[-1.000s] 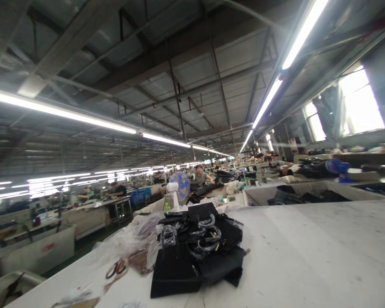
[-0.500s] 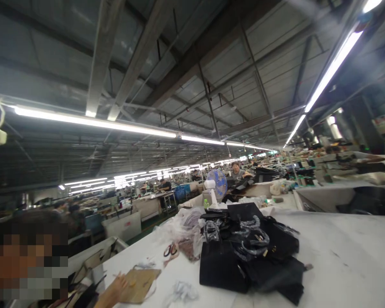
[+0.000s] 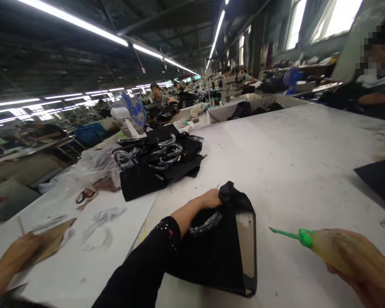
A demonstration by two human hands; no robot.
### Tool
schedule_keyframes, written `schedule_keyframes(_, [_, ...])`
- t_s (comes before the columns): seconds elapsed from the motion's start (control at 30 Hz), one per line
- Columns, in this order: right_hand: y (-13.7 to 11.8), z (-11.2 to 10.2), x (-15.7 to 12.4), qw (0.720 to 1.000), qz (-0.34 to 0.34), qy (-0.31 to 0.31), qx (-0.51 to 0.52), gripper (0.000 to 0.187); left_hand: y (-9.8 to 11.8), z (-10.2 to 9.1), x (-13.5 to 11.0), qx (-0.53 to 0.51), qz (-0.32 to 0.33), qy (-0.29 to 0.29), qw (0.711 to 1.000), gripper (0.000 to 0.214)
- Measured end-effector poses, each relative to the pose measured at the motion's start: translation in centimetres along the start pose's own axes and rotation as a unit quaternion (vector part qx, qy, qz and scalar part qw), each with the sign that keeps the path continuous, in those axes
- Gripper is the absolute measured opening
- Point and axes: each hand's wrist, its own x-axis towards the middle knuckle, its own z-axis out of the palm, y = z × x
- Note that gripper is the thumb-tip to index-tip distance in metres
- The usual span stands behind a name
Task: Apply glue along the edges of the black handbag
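Your black bag [image 3: 208,261] rests on the bench [image 3: 285,171] before you, beige panel [image 3: 245,244] facing right. Your left hand [image 3: 211,198] grips cloth at its far end; best hold that clear of the panel. Your right hand [image 3: 365,265] holds a green-tipped bottle [image 3: 324,244], apart from the bag; steady the tip before squeezing. Beyond lies a black bag pile [image 3: 144,182].

1. The dark ceiling [image 3: 83,55] is lined with rows of lit tubes [image 3: 80,25].
2. Bright windows [image 3: 336,19] are set into the right-hand wall [image 3: 280,32].
3. The foreground is occupied by a white desk [image 3: 276,149].
4. Farther desks [image 3: 22,164] are seen at left.
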Motion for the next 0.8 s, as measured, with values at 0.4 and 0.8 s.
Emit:
schedule_keyframes(0.4, [-4.1,4.6,5.8,0.976,-0.150,-0.078,-0.135,0.051,0.2,0.4,0.4,0.037,-0.032,0.012,0.999,0.023])
schedule_keyframes(0.8, [-3.9,4.1,6.8,0.969,-0.149,-0.149,-0.132,0.042,0.1,0.7,0.1,0.008,-0.022,0.025,0.999,0.019])
